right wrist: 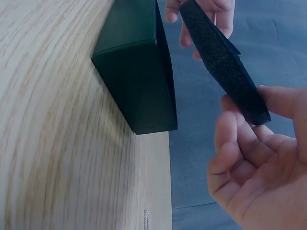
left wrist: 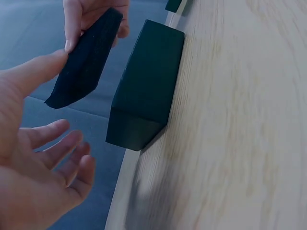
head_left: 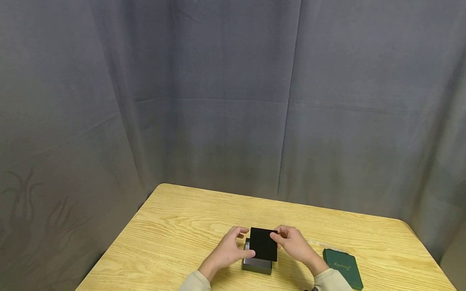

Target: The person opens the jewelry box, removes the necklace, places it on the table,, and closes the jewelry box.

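- Grip first: on my feed the right hand (head_left: 293, 243) has the black pad (head_left: 263, 245) pinched by one edge, thumb on one face, fingers behind.
- Left hand (head_left: 228, 249) now: its thumb touches the pad's opposite side near a corner, but its fingers spread apart below, and I see no clamp there.
- The pad itself: up in the air, tilted, over the open box (head_left: 257, 268), clear of its walls in both wrist views.
- How will it handle? I'd call it very light; that grainy edge in the right wrist view looks like foam, so soft, springy, hardly slippery.
- Where would I take it? Opposite edges, light pressure, fingers flat; a hard pinch could dent it or fold a corner.
- Outward to the box: dark green, standing on the wooden table (head_left: 189, 214), stiff-looking card by my reading, light enough to skid, so I'd brace its outer walls.
- Further right, the green lid (head_left: 343, 267) with gold lettering lies flat, a thin pale strand (head_left: 322, 243) just beyond it, too fine for me to identify.
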Tool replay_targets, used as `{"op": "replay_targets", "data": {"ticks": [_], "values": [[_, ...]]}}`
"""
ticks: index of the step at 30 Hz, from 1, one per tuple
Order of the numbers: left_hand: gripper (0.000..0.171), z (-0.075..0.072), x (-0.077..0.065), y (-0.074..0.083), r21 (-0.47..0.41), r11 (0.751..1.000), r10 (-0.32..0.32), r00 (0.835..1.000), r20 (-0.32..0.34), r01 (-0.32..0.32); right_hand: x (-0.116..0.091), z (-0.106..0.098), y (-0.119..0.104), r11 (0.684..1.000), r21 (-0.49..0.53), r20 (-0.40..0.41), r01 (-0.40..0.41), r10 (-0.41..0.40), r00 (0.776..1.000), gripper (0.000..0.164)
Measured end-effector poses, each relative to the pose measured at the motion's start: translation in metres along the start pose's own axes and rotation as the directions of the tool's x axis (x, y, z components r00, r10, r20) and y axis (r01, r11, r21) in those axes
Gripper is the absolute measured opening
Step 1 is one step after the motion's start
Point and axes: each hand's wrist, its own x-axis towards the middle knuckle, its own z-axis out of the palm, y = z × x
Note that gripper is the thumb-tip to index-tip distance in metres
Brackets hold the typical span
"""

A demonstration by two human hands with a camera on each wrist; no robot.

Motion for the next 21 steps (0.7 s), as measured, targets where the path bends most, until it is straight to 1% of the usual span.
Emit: {"op": "replay_targets", "data": {"ticks": [3,6,10,15,21], "values": [[0.076,-0.0007,-0.0013,0.0008,0.044,0.999,-0.031,0.999,0.042,0.029,-0.0001,-0.0009,0.0011,1.0,0.0,0.003,-0.005,0.005,1.0,0.027],[0.084,-0.0005,-0.0015,0.0001,0.072,0.996,-0.053,0.996,0.076,0.047,-0.0004,-0.0015,0.0019,1.0,0.004,0.006,-0.012,0.012,1.0,0.029],[0.09,0.0002,-0.0012,-0.0027,0.092,0.994,-0.066,0.993,0.1,0.056,-0.0004,-0.0023,0.0039,1.0,0.0,0.004,-0.015,0.015,1.0,0.031],[0.096,0.0012,0.0001,-0.0059,0.147,0.986,-0.092,0.989,0.118,0.074,0.0,-0.0027,0.0066,1.0,-0.004,-0.002,-0.021,0.021,1.0,0.031],[0.1,0.0031,0.0013,-0.0085,0.19,0.978,-0.113,0.982,0.152,0.083,-0.0001,-0.0024,0.0077,1.0,-0.007,-0.007,-0.027,0.027,1.0,0.029]]}}
